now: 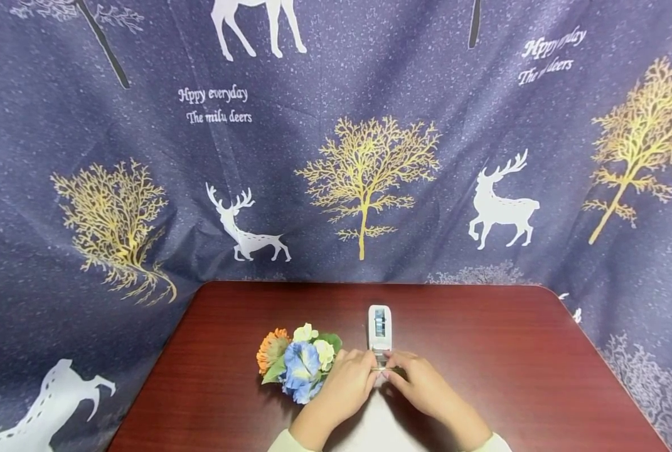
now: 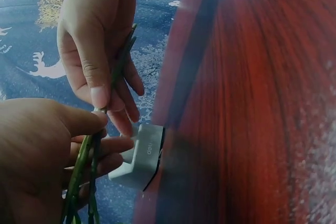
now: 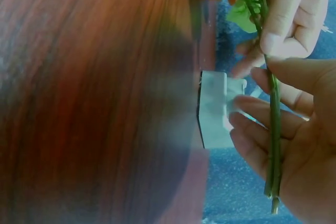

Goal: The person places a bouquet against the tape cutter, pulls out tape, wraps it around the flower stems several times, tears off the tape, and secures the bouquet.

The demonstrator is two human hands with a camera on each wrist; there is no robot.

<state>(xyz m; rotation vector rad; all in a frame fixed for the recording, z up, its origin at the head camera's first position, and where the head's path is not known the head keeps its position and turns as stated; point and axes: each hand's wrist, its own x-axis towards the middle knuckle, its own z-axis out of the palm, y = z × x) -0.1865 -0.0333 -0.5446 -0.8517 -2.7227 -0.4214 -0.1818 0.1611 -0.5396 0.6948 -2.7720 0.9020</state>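
Note:
My left hand (image 1: 349,383) pinches the green stems (image 2: 79,177) of a bunch of artificial-looking flowers (image 1: 302,364), blue, orange and pale cream, whose heads lie to its left. Close against it, my right hand (image 1: 420,380) pinches the same stems between thumb and index finger; its other fingers are spread in the right wrist view. The cut stem ends (image 3: 274,203) point to the right. Just beyond both hands stands a white tape dispenser (image 1: 379,320). Whether tape lies between the fingertips is too small to tell.
The dark red wooden table (image 1: 482,339) has rounded far corners. Behind it hangs a blue cloth (image 1: 324,75) printed with white deer and golden trees. A pale patch (image 1: 378,427) shows between the forearms; I cannot tell what it is.

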